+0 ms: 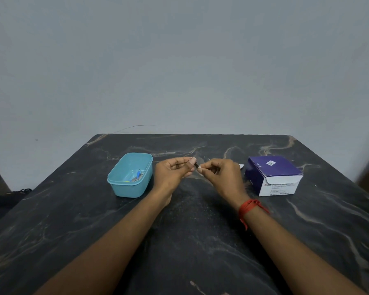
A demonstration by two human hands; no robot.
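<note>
I am in the middle of wiping down a small piece. My left grip (173, 170) is closed on a short, thin, dark metal piece (196, 164), pinched between thumb and forefinger so that one end sticks out towards my other hand. My right grip (219, 173) meets that end, thumb and fingertips pinched narrow around it with a small white scrap (200, 168) between them. I take the scrap for a swab pad, though it is too small to tell for sure.

The dark piece hangs in the air above the middle of the black marbled table (190, 231), nearer the far edge than the near one and touching nothing but my fingers.

Towards the left edge stands the turquoise rectangular plastic tub (130, 188), with a few small blue and silvery tools lying in its bottom. Towards the right edge sits the purple and white cardboard carton of alcohol swabs (273, 169), flap open towards me, and a white bit of paper (241, 166) lies just beside its left wall.

By my judgement, the next move calls for a firm left pinch while my right draws the scrap along the metal. After that the piece should go to the tub, so I must ease it in and not flick it.
</note>
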